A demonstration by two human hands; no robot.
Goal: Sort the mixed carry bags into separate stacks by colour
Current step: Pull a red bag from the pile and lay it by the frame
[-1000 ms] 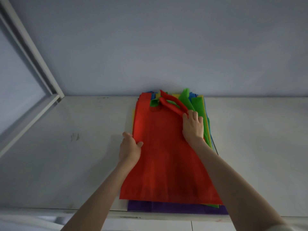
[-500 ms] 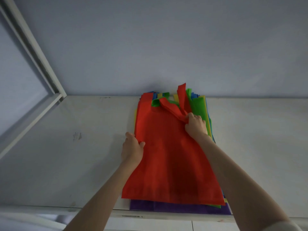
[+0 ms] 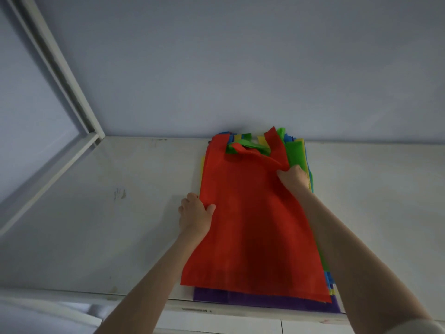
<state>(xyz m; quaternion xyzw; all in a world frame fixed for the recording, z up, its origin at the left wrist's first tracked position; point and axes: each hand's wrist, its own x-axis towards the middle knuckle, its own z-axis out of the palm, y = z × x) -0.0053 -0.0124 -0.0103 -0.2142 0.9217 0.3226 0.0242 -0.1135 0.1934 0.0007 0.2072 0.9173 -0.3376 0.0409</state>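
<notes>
A red carry bag (image 3: 250, 227) lies on top of a mixed pile of bags in the middle of the white table (image 3: 108, 213). My left hand (image 3: 195, 214) pinches its left edge, thumb on top. My right hand (image 3: 293, 177) grips the red bag's upper right side, where a red handle strap is bunched. Below the red bag a green bag (image 3: 297, 153) shows at the right, with blue and yellow edges beside it. A purple bag (image 3: 265, 301) sticks out at the near end, at the bottom of the pile.
A grey-blue wall (image 3: 240, 68) rises just behind the pile. A white window frame (image 3: 60, 75) slants along the left. The table's front edge (image 3: 72, 291) runs near the bottom of the view, with bare table surface on both sides of the pile.
My right hand has closed on the red bag's upper right part and slid slightly right, bunching the handle. My left hand has curled onto the left edge. The red bag's right handle now stands up.
</notes>
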